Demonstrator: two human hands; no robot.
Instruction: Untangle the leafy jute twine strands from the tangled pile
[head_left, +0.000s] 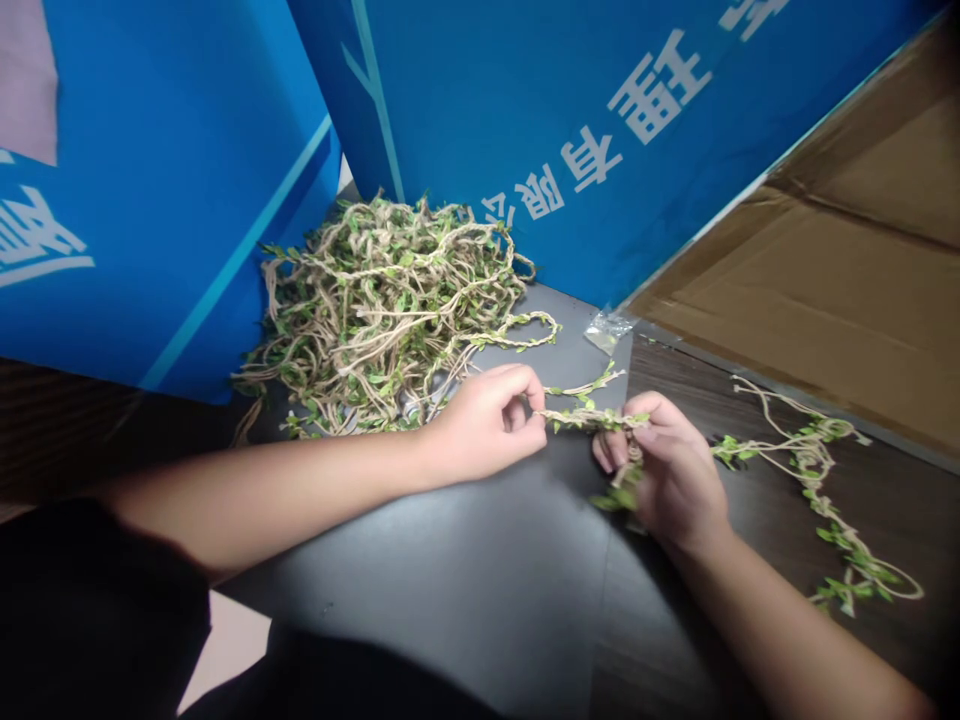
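Between my two hands runs a short length of braided cord with green leaves (589,418). My left hand (495,420) pinches its left end between thumb and fingertips. At the other end my right hand (671,460) is closed around the cord, and a blurred leafy part hangs below its fingers. Just beyond my left hand rises a large tangled pile of leafy cords (397,300), with a loop and a loose end sticking out to the right. To the right of my right hand, another leafy cord (821,490) lies in a loose curve; my hand hides where its left end goes.
Blue panels with white characters (480,90) stand behind the pile and at the left. A brown cardboard sheet (840,240) leans at the right. A small clear plastic packet (607,330) lies near the panel's foot, at the edge of the grey mat (465,560) over dark wooden flooring.
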